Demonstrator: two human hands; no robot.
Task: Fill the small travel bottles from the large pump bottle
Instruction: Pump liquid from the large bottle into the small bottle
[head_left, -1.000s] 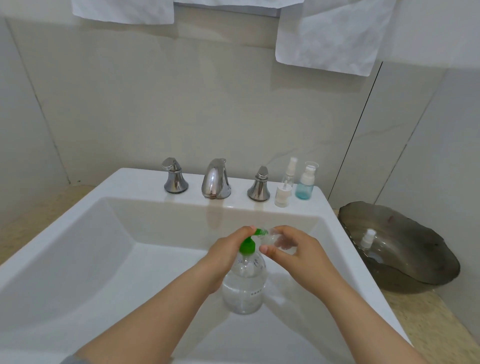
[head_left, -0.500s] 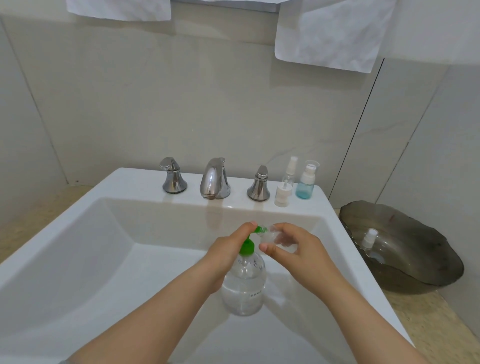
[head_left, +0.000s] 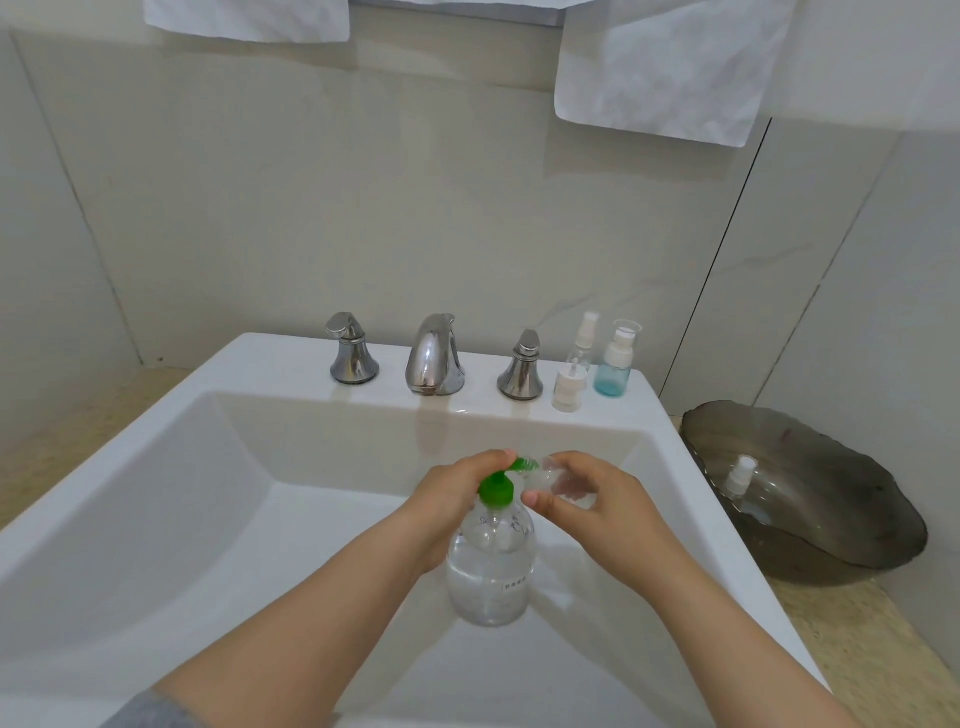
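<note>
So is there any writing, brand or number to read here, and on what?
Pump bottle, white label: one short row of dark characters, too small and blurred to read.
Pump bottle, upper part: faint pale print, unreadable.
Travel bottle in the right hand: no writing visible.
Nothing else carries text.

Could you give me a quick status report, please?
Left hand curled over top of large pump bottle. Right hand holding small travel bottle at spout. Nothing in the way.
</note>
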